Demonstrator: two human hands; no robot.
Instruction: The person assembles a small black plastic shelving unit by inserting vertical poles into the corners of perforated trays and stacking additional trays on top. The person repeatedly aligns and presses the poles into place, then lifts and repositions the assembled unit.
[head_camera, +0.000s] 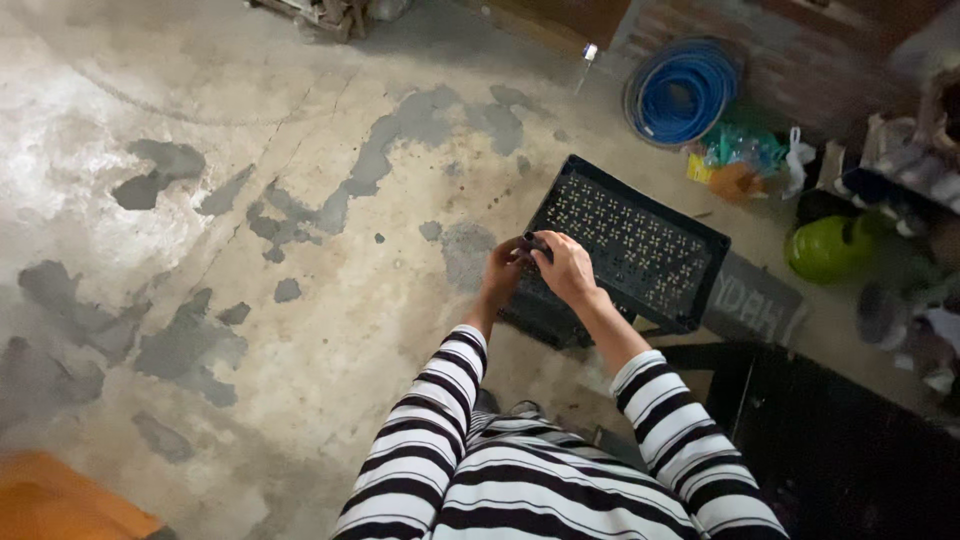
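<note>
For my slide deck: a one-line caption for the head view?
Both hands, left hand and right hand, grip a small dark object over a black perforated crate.

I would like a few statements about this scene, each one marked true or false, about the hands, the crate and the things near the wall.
1. Both hands, left hand and right hand, are at the rim of the black perforated crate. True.
2. The crate stands on a wooden table. False: it is on the patchy concrete floor.
3. A coil of blue hose lies near the wall. True.
4. The sleeves are plain red. False: they are striped black and white.
</note>
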